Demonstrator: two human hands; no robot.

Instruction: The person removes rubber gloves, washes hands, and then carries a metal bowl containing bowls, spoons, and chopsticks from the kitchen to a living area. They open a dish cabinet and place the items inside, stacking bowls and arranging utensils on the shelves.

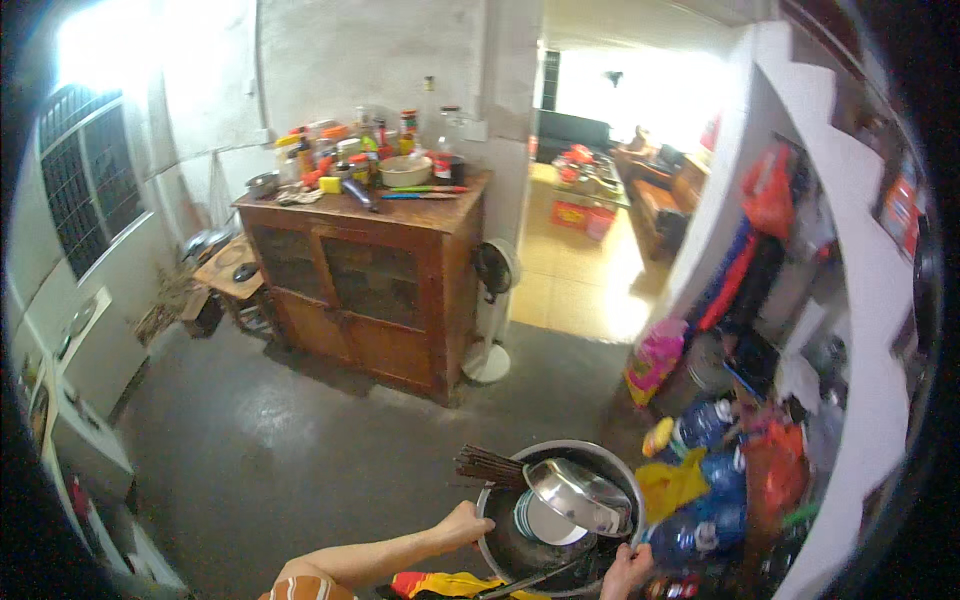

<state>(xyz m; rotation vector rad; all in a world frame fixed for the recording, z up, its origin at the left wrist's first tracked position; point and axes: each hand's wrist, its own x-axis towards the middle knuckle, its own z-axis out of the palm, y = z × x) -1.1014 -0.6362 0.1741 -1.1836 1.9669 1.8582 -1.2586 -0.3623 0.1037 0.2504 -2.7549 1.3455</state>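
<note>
Between my hands is a large round metal basin (504, 559) with dishes inside. My left hand (463, 525) grips its left rim, thumb over the edge. At the lower right, my right hand (628, 571) grips the rim on the other side. In the basin a shiny metal bowl (574, 491) lies tilted over some pale bowls or plates (551, 523). A bundle of dark chopsticks (489, 466) sticks out over the upper left rim. The dark handle of a utensil (536, 579) crosses the front rim; its far end is hard to make out.
A wooden cabinet (360, 292) carrying jars and bottles stands ahead, with a white pedestal fan (491, 360) beside it. A doorway (577, 292) opens to a bright room. Large water bottles (709, 427) and bags (776, 465) crowd the right. A small wooden table (225, 262) stands left.
</note>
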